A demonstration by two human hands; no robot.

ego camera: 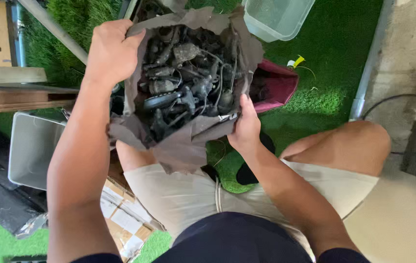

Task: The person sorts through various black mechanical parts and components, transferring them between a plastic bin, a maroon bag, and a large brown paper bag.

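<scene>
- Two hands hold a torn brown paper bag (183,141) up in the middle of the view, above the person's lap; its mouth is spread wide towards the camera.
- Inside the bag lies a tangled heap of dark, dusty parts and wires (186,83); the heap looks full, with nothing lifted out of it.
- The left hand (112,51) is curled over the far left rim of the bag, its fingers folded onto the paper's edge.
- The right hand (245,124) grips the near right rim, thumb pressed on the inside face of the paper; the other fingers are hidden behind it.
- Judged from this, the bag is open and held up, but its contents are not yet sorted or tipped out.
- Just right of the bag, on the green turf (334,44), lies a dark red pouch (278,85), its mouth partly hidden by the bag.
- Further off, at the far edge, stands a clear plastic tub (276,17), which looks empty.
- A small yellow-and-white item (295,62) lies on the turf near the pouch; its kind cannot be told.
- At the left, lower down, stands a grey bin (32,148), with flattened cardboard (125,214) near it.
</scene>
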